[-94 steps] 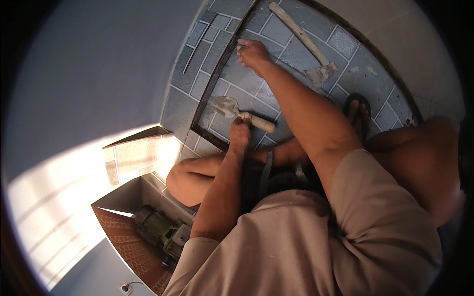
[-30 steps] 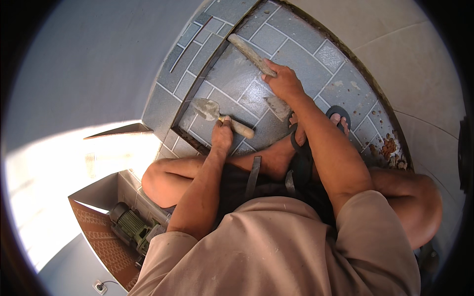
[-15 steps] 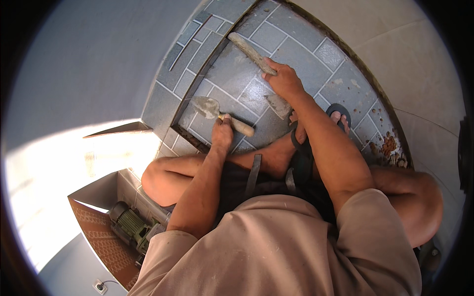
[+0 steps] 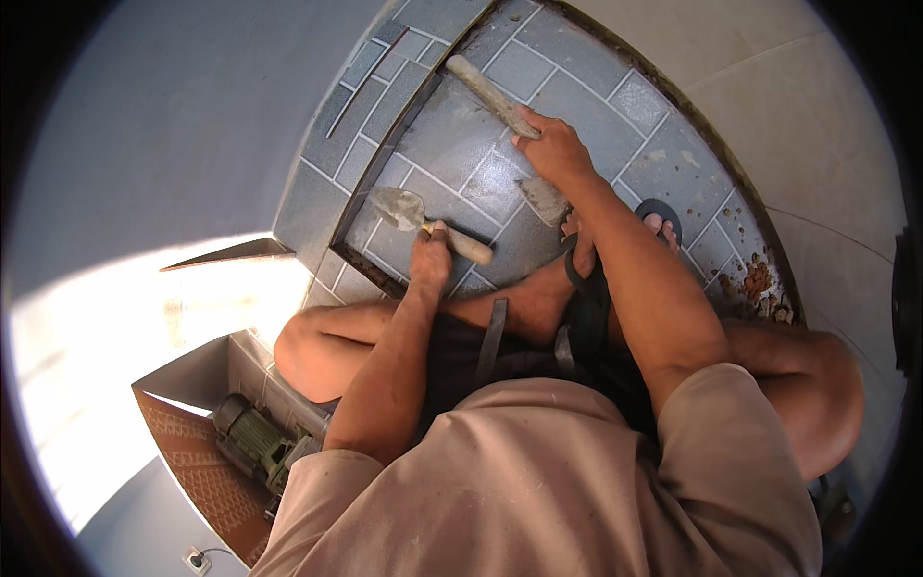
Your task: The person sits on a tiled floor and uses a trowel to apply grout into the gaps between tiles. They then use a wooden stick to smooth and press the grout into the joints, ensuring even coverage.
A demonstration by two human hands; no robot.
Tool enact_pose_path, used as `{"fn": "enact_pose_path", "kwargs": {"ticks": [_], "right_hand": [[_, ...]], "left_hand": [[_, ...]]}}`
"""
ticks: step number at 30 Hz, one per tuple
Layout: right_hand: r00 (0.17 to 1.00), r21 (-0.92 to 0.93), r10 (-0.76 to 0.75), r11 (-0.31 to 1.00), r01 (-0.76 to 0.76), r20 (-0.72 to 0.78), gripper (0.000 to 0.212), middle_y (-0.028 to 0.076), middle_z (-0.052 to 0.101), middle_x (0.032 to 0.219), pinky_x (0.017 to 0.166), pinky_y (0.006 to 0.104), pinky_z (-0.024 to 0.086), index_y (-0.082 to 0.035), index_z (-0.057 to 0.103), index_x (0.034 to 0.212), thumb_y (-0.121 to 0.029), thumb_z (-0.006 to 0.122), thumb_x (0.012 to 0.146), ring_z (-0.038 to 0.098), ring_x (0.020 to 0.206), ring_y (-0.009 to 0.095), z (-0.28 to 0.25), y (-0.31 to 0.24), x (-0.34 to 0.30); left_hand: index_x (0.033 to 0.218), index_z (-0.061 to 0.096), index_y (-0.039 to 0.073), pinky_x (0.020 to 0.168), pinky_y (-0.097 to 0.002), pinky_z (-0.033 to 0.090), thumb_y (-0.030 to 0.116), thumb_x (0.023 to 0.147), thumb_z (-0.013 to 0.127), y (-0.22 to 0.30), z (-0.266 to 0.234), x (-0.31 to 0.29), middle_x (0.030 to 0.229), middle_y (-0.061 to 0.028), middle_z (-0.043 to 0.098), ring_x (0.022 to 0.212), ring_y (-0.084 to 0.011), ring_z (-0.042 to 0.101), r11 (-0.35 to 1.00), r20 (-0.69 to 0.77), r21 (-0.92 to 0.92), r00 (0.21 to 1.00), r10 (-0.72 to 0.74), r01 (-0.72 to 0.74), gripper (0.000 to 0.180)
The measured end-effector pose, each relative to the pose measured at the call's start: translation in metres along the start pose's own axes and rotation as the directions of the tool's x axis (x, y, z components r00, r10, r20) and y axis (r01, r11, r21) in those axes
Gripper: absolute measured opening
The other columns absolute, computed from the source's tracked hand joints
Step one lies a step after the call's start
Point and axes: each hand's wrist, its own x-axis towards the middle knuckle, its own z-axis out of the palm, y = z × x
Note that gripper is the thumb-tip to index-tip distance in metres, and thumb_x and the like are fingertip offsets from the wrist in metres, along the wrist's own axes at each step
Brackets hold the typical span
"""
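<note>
My left hand [image 4: 430,264] is closed around the neck of a pointing trowel [image 4: 398,209]. Its mortar-stained blade points left and its wooden handle reaches to the right. Farther off, my right hand [image 4: 558,152] grips the near end of a pale, grimy wooden stick [image 4: 486,91], which slants away up and left over the tiles. Below my right wrist shows a grey, mortar-smeared triangular blade [image 4: 543,199]; my arm and foot are close to it, and I cannot tell whether it joins anything. Grey-blue tiles [image 4: 586,120] with pale grout lines lie under both hands.
A dark raised edge strip [image 4: 385,144] crosses the tiles at left, and another borders them at right. Brown crumbs [image 4: 760,279] lie by the right corner. My sandalled feet [image 4: 660,223] rest on the tiles. A green motor [image 4: 252,433] stands in a recess at lower left.
My right hand and the stick have shifted slightly away from me. My left hand and the trowel have barely moved.
</note>
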Motion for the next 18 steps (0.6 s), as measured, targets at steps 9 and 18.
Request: {"fn": "enact_pose_path", "kwargs": {"ticks": [9, 18], "right_hand": [[0.999, -0.037, 0.047, 0.998, -0.047, -0.014, 0.064, 0.017, 0.060, 0.148, 0.114, 0.0420, 0.046, -0.033, 0.049, 0.156, -0.035, 0.071, 0.096, 0.057, 0.136, 0.036, 0.005, -0.008, -0.005], [0.997, 0.042, 0.002, 0.999, 0.001, -0.079, 0.063, 0.020, 0.064, 0.141, 0.112, 0.0456, 0.048, -0.033, 0.051, 0.155, -0.036, 0.070, 0.095, 0.060, 0.132, 0.040, 0.012, 0.001, -0.001]], "left_hand": [[0.141, 0.052, -0.014, 0.112, -0.0372, 0.040, 0.042, 0.107, 0.054, -0.012, -0.002, 0.010, 0.138, -0.0264, 0.062, 0.130, -0.0311, 0.057, 1.000, 0.026, 0.019, 1.000, 0.008, -0.009, 0.066], [0.125, 0.062, -0.011, 0.106, -0.0475, 0.044, 0.047, 0.107, 0.049, -0.014, 0.007, 0.006, 0.125, -0.0359, 0.065, 0.124, -0.0499, 0.059, 0.993, -0.103, 0.055, 0.989, 0.107, -0.101, 0.062]]}}
